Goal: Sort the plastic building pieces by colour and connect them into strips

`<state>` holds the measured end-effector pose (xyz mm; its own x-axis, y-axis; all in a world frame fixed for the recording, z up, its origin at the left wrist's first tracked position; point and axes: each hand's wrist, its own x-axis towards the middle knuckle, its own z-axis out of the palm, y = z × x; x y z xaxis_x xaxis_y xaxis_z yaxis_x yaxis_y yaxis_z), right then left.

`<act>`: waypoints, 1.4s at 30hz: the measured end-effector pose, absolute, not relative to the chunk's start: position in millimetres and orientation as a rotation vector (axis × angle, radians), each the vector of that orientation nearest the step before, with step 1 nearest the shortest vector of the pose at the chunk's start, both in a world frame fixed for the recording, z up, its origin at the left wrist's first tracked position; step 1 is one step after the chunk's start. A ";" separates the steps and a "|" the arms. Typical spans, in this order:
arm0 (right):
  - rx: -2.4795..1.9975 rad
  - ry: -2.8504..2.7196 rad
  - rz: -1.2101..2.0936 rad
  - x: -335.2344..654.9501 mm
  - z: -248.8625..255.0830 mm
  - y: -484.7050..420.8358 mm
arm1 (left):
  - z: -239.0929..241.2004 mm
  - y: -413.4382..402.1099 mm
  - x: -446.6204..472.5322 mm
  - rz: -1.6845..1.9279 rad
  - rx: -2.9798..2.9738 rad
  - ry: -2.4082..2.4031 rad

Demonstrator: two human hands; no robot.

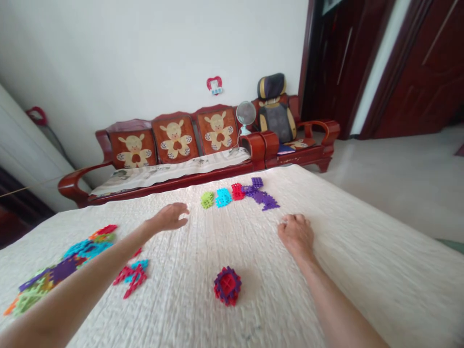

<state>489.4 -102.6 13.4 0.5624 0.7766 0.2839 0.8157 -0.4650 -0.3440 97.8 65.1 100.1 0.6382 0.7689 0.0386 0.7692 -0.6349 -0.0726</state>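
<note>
My left hand (169, 216) is stretched forward over the cream bedspread (362, 261), its fingers loosely curved and holding nothing, just left of a green tile (207, 199). My right hand (296, 233) rests knuckles-up on the cloth with fingers curled under, below a purple tile cluster (262, 195). A row of plastic lattice tiles lies ahead: green, cyan (224, 197), red (238, 191), purple. A red-and-purple cube (227, 286) built of tiles sits between my forearms.
A pile of loose coloured tiles (61, 268) lies at the left, with red and cyan pieces (131, 277) near my left forearm. Behind the bed stands a red wooden sofa (174, 145) with a small fan (245, 115). Dark doors (427, 67) are at the right.
</note>
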 end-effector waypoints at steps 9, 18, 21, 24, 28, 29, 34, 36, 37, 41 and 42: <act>-2.237 -1.294 -0.080 491.6 5.6 -113.2 | 74.9 125.6 369.5 -0.264 -2.924 -1.156; -2.053 -1.261 -0.012 490.6 -2.4 -126.4 | 59.6 194.7 460.2 -0.096 -2.986 -1.354; -2.017 -1.248 -0.020 491.0 -7.1 -125.7 | 54.0 205.7 466.5 -0.060 -3.029 -1.313; -2.028 -1.254 -0.020 491.0 -7.2 -125.5 | 52.2 200.5 457.6 -0.100 -3.045 -1.260; -2.081 -1.263 -0.038 490.8 -1.7 -124.9 | 65.0 175.8 426.2 -0.220 -3.047 -1.182; -2.093 -1.272 -0.045 491.0 -0.3 -124.5 | 70.4 168.6 416.9 -0.250 -3.050 -1.164; -2.132 -1.313 -0.092 492.2 1.8 -122.1 | 95.9 139.4 363.9 -0.284 -3.088 -1.093; -2.141 -1.318 -0.110 492.2 1.1 -121.4 | 100.7 131.2 332.9 -0.204 -3.109 -1.089; -2.144 -1.319 -0.114 492.1 0.8 -121.2 | 101.7 127.4 313.7 -0.149 -3.114 -1.096; -2.149 -1.318 -0.095 491.8 1.1 -121.4 | 105.4 111.2 216.9 0.019 -3.067 -1.196; -2.151 -1.312 -0.088 491.8 1.5 -121.5 | 108.3 106.8 192.0 0.033 -3.032 -1.264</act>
<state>491.8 -121.5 1.5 0.5069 0.7848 0.3566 0.8255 -0.3229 -0.4630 192.0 106.8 108.3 0.7052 0.7052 -0.0734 0.7080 -0.6952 0.1238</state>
